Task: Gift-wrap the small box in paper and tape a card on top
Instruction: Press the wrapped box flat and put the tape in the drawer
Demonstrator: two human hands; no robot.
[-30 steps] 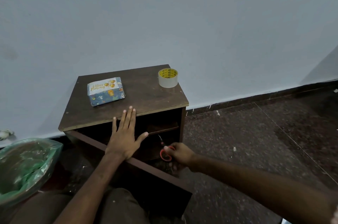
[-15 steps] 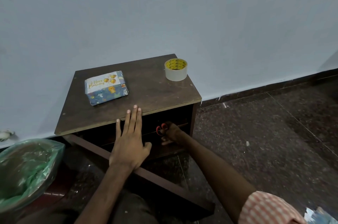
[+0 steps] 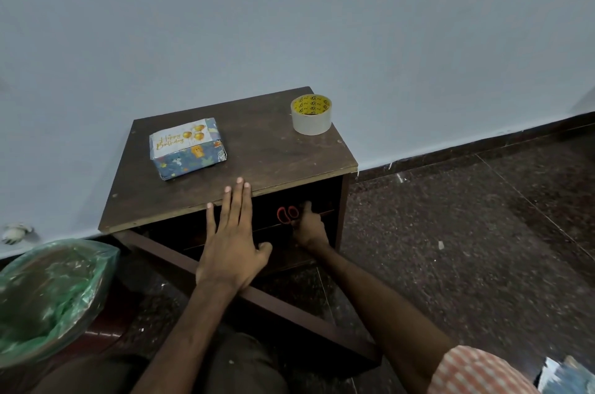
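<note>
The small box [image 3: 190, 157], wrapped in blue patterned paper, lies on the left of the dark wooden cabinet top [image 3: 277, 152]. A white "Happy Birthday" card [image 3: 178, 139] lies flat on its top face. A roll of clear tape [image 3: 311, 115] stands at the back right corner. My left hand [image 3: 233, 239] is flat with straight fingers, its fingertips at the top's front edge. My right hand [image 3: 309, 227] reaches inside the cabinet and holds red-handled scissors [image 3: 287, 215] at a shelf; the blades are hidden.
The cabinet door [image 3: 257, 297] stands open towards me, across my lap. A bin lined with a green plastic bag [image 3: 48, 293] sits on the floor at the left. A scrap of wrapping paper [image 3: 563, 376] lies at the bottom right. Dark tiled floor spreads to the right.
My right hand carried the scissors from low in front of the cabinet up and into the shelf opening. My left hand stayed at the front edge.
</note>
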